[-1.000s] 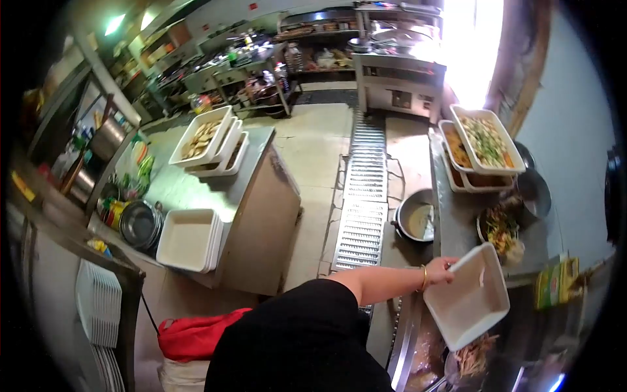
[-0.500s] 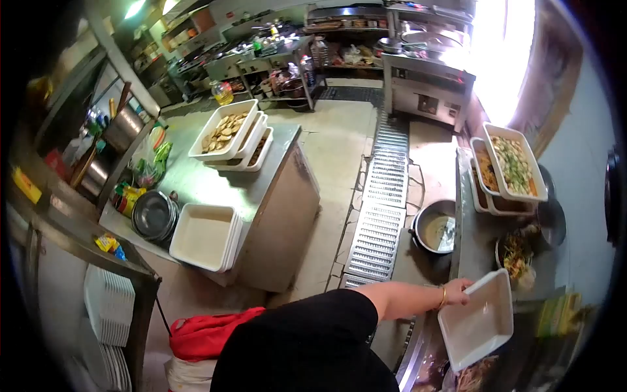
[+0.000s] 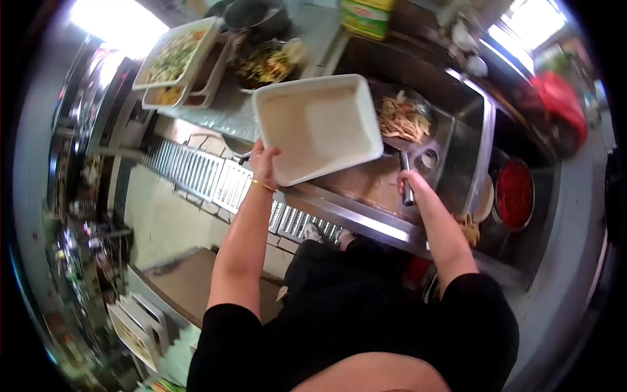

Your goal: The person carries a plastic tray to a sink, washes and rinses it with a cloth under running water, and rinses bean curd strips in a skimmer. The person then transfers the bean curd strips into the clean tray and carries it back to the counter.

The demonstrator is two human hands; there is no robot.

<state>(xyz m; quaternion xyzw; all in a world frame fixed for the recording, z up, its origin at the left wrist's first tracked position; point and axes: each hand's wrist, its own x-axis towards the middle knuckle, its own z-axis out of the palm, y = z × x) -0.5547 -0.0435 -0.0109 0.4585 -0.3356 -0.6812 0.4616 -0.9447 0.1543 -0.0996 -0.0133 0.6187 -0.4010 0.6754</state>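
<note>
My left hand [image 3: 264,163] grips the near left rim of a white rectangular tub [image 3: 313,130], its thumb over the edge. The tub is tilted, with only a bare, pale inside showing. To its right, my right hand [image 3: 413,184] is wrapped round the metal handle [image 3: 406,171] of a wide pan or skimmer; I cannot tell which. Pale strips of food [image 3: 405,119] lie heaped at the far end of that handle, over the steel sink [image 3: 366,183]. The tub's right edge is close beside the heap, and hides part of the sink.
Stacked tubs of chopped food [image 3: 176,62] and a bowl of shredded vegetables [image 3: 268,64] stand on the left counter. A yellow-green tin [image 3: 366,18] is behind the sink. On the right sit a red basin [image 3: 514,195] and a brown clump [image 3: 468,228]. A floor grate [image 3: 196,168] runs below.
The view has turned right toward the sink. My left hand still holds the tub, now over the sink's left part. My right hand has come into view, holding the metal handle.
</note>
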